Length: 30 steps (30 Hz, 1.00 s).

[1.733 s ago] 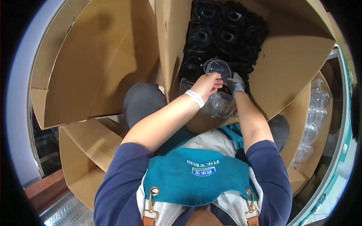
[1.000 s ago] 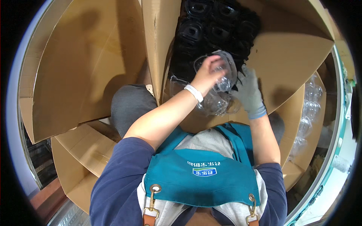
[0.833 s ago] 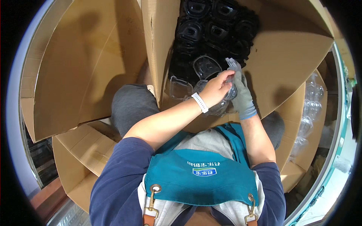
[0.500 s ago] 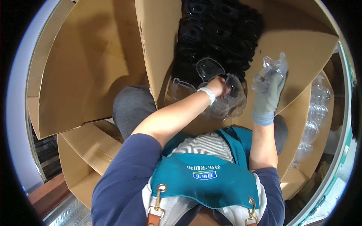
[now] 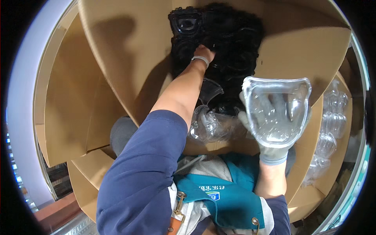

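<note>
My left hand (image 5: 204, 54), bare with a white band at the wrist, reaches deep into the large cardboard box. It is curled down among the dark moulded plastic trays (image 5: 187, 24), and whatever its fingertips grip is hidden. Raised at the right is my right hand (image 5: 270, 113) in a grey glove, holding a clear plastic tray (image 5: 279, 135) with a rounded, tapering rim. Through the plastic its fingers show spread behind the tray. Loose clear plastic pieces (image 5: 213, 126) lie in the near part of the box, below my left forearm.
Tall cardboard walls (image 5: 121, 51) rise on the left, and a slanted flap (image 5: 301, 51) stands at the right. Beyond the right flap, another box holds stacked clear trays (image 5: 327, 141). More cardboard (image 5: 84, 168) stands low on the left.
My left hand has moved from the loose clear pieces farther into the box, onto the dark trays. My right hand has come lower and nearer, with the clear tray now facing up.
</note>
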Motion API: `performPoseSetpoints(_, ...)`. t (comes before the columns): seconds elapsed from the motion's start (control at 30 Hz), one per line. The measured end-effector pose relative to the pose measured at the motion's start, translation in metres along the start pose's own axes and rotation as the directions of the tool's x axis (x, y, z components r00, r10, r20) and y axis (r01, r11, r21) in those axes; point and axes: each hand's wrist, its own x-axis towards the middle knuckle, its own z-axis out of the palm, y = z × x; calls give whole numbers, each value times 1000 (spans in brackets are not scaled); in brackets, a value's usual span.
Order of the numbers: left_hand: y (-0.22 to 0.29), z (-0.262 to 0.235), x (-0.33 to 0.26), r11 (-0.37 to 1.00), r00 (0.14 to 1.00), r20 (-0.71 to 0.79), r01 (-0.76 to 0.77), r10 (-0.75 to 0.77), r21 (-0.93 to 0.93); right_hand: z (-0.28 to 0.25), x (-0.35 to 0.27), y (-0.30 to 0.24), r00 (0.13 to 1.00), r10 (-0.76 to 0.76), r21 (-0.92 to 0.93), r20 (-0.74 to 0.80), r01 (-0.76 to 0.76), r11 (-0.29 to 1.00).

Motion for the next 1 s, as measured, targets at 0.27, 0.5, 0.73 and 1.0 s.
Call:
performPoseSetpoints(0.27,25,23,0,752,818,-169,398,-551,-525,4,15,-2,937,119,334,-329,-2,943)
performPoseSetpoints(0.5,46,1,-73,991,914,-383,126,-133,-45,0,32,14,912,70,139,-403,-15,990)
performPoseSetpoints(0.73,40,-48,-153,830,997,-42,-75,62,-553,-10,42,45,868,-212,-717,-449,-209,665)
performPoseSetpoints(1.0,14,-117,-272,306,914,23,-112,404,-945,25,12,108,895,-435,-843,-102,154,515)
